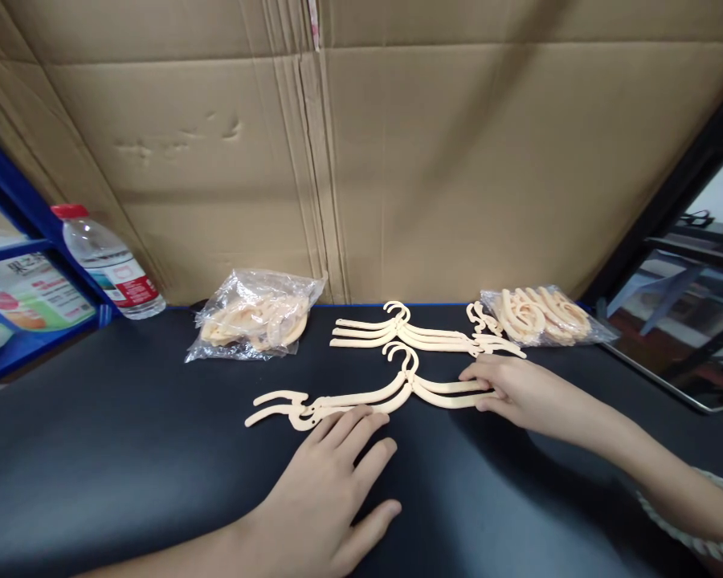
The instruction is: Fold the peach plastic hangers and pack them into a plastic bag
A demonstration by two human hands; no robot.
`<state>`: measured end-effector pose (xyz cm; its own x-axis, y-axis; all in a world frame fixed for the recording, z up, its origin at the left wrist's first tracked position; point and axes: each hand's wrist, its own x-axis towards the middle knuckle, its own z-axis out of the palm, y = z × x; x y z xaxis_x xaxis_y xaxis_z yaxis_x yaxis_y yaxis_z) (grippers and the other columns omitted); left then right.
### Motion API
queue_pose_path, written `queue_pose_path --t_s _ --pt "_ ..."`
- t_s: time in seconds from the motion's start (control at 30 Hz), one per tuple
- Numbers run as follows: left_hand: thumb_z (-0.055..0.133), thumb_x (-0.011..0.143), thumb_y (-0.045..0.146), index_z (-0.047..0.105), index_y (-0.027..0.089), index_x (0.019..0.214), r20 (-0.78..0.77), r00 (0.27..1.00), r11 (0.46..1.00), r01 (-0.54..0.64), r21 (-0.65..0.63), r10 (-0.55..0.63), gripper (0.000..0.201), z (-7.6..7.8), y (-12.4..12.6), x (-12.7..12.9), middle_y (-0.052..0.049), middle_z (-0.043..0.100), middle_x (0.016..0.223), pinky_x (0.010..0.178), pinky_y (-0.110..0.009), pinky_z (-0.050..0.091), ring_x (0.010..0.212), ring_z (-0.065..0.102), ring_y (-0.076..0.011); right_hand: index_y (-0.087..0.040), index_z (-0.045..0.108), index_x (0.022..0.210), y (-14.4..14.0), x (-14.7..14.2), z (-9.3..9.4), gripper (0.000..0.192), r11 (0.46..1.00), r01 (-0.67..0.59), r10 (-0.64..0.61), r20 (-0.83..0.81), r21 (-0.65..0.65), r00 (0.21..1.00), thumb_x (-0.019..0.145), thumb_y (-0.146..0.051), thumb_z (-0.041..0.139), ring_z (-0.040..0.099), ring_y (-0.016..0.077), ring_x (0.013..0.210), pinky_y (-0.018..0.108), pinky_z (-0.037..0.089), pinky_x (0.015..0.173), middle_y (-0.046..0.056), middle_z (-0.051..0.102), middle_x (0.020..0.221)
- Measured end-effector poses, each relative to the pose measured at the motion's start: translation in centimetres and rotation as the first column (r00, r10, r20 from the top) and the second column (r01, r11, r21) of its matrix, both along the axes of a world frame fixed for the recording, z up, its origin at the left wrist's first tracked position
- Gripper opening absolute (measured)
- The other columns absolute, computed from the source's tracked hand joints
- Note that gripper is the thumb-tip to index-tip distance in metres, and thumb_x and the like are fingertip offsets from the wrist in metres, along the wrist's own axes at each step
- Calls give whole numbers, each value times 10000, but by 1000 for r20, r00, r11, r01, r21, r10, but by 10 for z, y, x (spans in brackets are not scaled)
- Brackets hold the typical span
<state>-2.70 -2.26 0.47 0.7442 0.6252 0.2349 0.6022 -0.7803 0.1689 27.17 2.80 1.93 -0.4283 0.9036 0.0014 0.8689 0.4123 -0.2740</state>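
Observation:
Two cream folding hangers (370, 396) lie side by side on the black table (157, 474), nearest to me, with their hooks pointing away. My left hand (337, 482) rests with its fingers spread, the fingertips on the left arm of the nearer one. At the right, my right hand (512, 391) pinches the right arm ends of these hangers between thumb and fingers; the ends are hidden by it. Just behind lies a group of several more cream hangers (434, 337), with folded-out end pieces at their right.
A clear plastic bag of cream hanger parts (256, 313) lies back left, another bag (545, 315) back right. A water bottle (117, 265) with a red cap leans at the left by a blue shelf (36, 249). A cardboard wall (427, 160) closes off the back.

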Motion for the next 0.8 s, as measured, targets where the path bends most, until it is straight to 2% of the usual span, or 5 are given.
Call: queue_pose_path --t_s 0.3,0.43,0.53,0.63,0.8 --pt "542 865 314 520 201 1235 7 999 999 42 -6 -42 387 -5 4 -4 -127 474 1386 1025 -530 401 1284 413 -328 -182 630 883 8 5 -3 156 999 -8 9 -21 41 1000 796 -127 513 570 175 714 282 417 633 60 635 845" --pt "528 877 320 498 199 1260 -3 999 999 38 3 -38 403 -8 6 -4 -127 449 1414 1036 -529 395 1311 385 -329 -176 640 892 6 3 0 149 999 3 -2 -17 36 1000 793 -138 536 574 171 706 271 415 618 61 638 840" --pt "527 876 294 494 202 1246 19 999 999 47 10 -48 382 -6 7 -4 -119 480 1381 1037 -501 403 1286 416 -307 -162 645 1002 8 5 4 239 999 -9 12 -63 49 998 811 -127 507 597 172 723 274 443 650 62 657 835" --pt "525 870 246 508 202 1194 73 994 997 81 1 -81 328 -1 8 -3 -106 544 1297 1011 -439 439 1212 485 -265 -155 651 1037 18 16 5 287 986 38 -17 -128 162 992 857 -129 430 619 176 755 287 471 683 74 682 875" --pt "533 849 183 532 204 1142 112 983 987 153 -55 -146 294 4 8 -2 -85 595 1210 992 -379 460 1144 533 -230 -154 701 924 52 48 -7 282 884 144 -135 -51 445 989 852 -131 429 626 236 856 365 483 771 95 709 902"
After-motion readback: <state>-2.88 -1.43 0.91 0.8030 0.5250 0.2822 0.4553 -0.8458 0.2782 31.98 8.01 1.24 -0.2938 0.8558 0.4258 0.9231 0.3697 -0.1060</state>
